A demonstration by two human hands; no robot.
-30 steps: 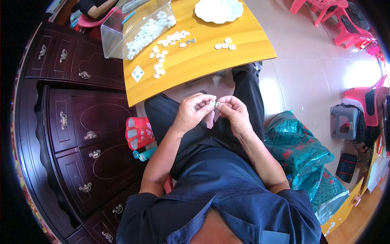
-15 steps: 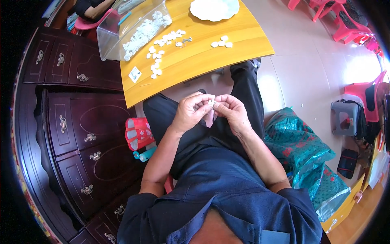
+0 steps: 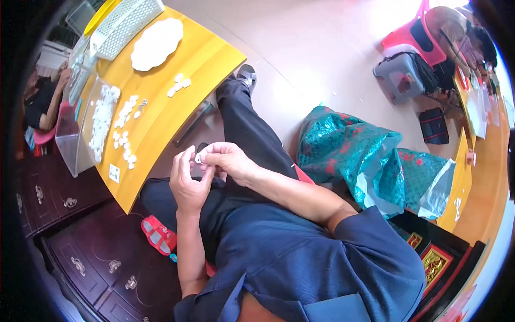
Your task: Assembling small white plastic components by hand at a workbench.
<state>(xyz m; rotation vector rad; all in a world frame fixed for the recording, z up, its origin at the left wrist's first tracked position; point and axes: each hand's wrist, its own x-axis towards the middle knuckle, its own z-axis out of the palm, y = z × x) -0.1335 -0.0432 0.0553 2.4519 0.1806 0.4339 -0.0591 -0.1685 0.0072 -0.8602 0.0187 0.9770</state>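
My right hand (image 3: pixel 233 162) pinches a small white piece (image 3: pixel 198 158) with a dark spot on it, held above my lap. Close beside it, my left hand (image 3: pixel 189 185) has its fingers and thumb spread apart; whether a fingertip touches the piece is hard to see. On the yellow wooden table (image 3: pixel 206 56) lie several loose white pieces (image 3: pixel 124 114), with small grey metal bits (image 3: pixel 142 104) next to them. A smaller group of white pieces (image 3: pixel 178 84) sits closer to the table's right edge. Many more white bits (image 3: pixel 102 123) fill a clear plastic bin (image 3: pixel 72 140).
A white scalloped plate (image 3: pixel 157 44) and a white basket (image 3: pixel 126 29) stand at the table's far end. Dark drawers (image 3: pixel 91 247) line the left. Right of my leg lies a green foil bag (image 3: pixel 348 145). Another person's arm (image 3: pixel 52 110) shows at far left.
The view has swung to the right, so table and hands appear further left. My left fingers, earlier closed on the white piece with the right ones, have spread.
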